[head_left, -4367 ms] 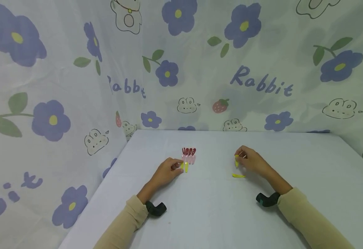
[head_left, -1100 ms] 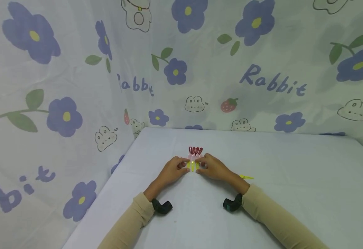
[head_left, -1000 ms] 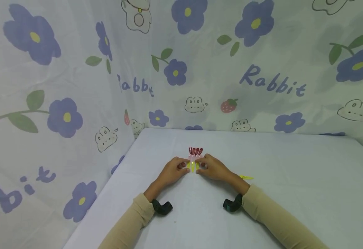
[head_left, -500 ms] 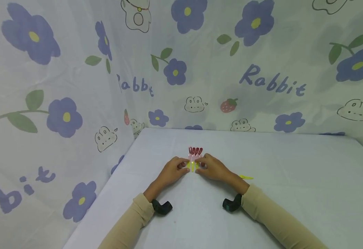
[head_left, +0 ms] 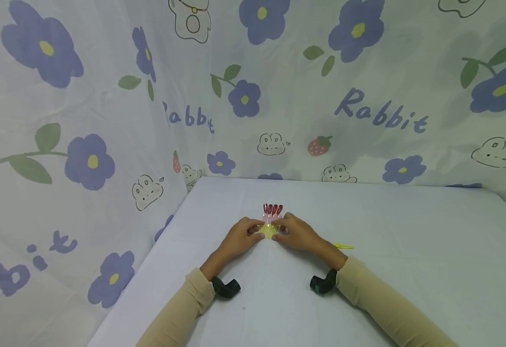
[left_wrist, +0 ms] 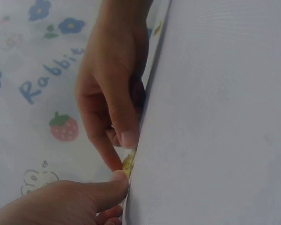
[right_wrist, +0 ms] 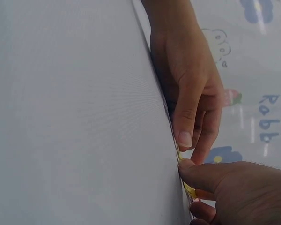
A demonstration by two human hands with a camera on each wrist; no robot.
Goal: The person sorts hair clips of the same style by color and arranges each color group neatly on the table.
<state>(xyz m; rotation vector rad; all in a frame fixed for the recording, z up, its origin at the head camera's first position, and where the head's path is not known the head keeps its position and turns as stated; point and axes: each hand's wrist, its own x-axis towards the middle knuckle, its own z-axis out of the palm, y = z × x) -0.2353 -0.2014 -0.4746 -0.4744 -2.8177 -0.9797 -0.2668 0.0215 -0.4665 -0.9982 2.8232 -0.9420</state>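
Observation:
On the white table lies a block of snap hair clips: a row of red clips (head_left: 272,209), pink clips (head_left: 272,219) below, and yellow ones nearest the person. My left hand (head_left: 240,237) holds the leftmost yellow clip (head_left: 262,229) between thumb and index finger. From the other side, my right hand (head_left: 298,233) pinches the rightmost yellow clip (head_left: 274,230). Between them a middle yellow clip (head_left: 269,232) lies untouched. Fingers partly cover the outer clips. In the left wrist view, a bit of yellow clip (left_wrist: 128,164) shows between the two hands.
A single yellow hair clip (head_left: 343,246) lies to the right, beside the right forearm. Dark curved devices sit at the left wrist (head_left: 226,288) and right wrist (head_left: 324,283). Printed fabric (head_left: 296,111) hangs behind and left of the table (head_left: 409,241).
Since the earliest frame, my right hand has carried a yellow clip leftward from the right side into the yellow row. Over the last second both hands stay almost still.

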